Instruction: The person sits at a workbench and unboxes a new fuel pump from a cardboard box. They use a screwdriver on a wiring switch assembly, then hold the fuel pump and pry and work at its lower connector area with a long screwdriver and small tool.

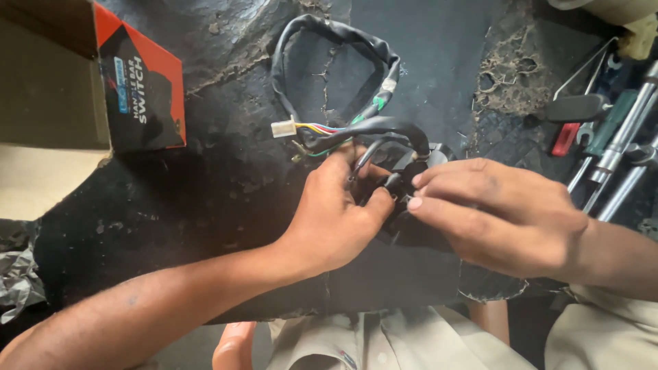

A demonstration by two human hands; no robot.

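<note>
My left hand (336, 212) and my right hand (493, 212) meet over a small black switch unit (404, 175) in the middle of the view. Both hands grip it, the left from the left side, the right with fingertips pinching its near edge. A black-sleeved wire harness (329, 38) loops up and away from the unit. It ends in a white plug (282, 127) with several coloured wires, lying just above my left hand. Most of the switch unit is hidden by my fingers.
A worn black mat (205, 171) covers the work surface. An open cardboard box with a red and black flap (140, 82) sits at the upper left. Several wrenches and screwdrivers (603, 130) lie at the right edge. Crumpled grey plastic (17, 281) is at the lower left.
</note>
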